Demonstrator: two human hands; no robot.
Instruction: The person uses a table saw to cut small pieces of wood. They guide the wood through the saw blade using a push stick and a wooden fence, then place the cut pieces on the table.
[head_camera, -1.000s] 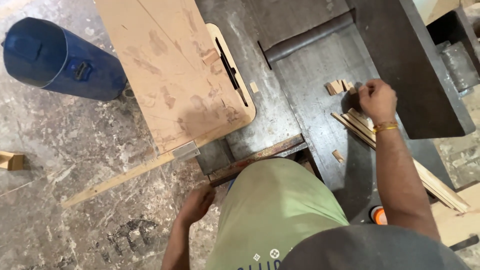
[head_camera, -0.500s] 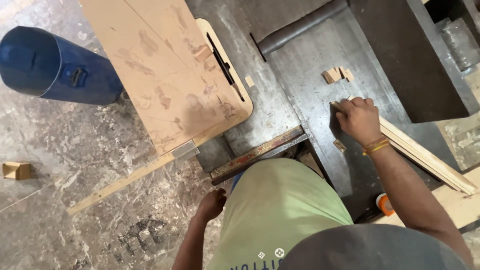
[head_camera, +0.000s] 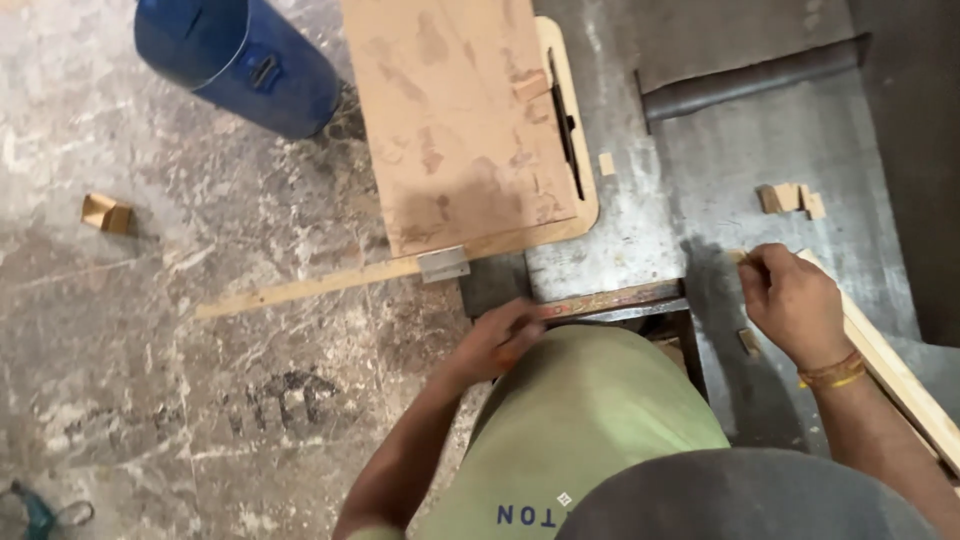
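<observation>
My right hand (head_camera: 790, 300) rests on the grey metal table (head_camera: 720, 180), fingers closed around the near end of long thin wooden strips (head_camera: 900, 375) that run away to the lower right. A band sits on that wrist. My left hand (head_camera: 505, 338) hangs by my thigh at the table's front edge, fingers curled near a rusty metal bar (head_camera: 620, 298); whether it holds anything is unclear. A few small wooden offcuts (head_camera: 790, 198) lie on the table beyond my right hand.
A large plywood board (head_camera: 460, 120) with a dark slot lies across the table's left part. A blue metal drum (head_camera: 245, 60) lies on the stained concrete floor. A long wooden slat (head_camera: 310, 288) and a small wooden block (head_camera: 105, 213) are on the floor.
My right hand has slid toward me and left along the strips to their near end. My left hand has risen from below the table edge to the rusty bar. The view shifted right.
</observation>
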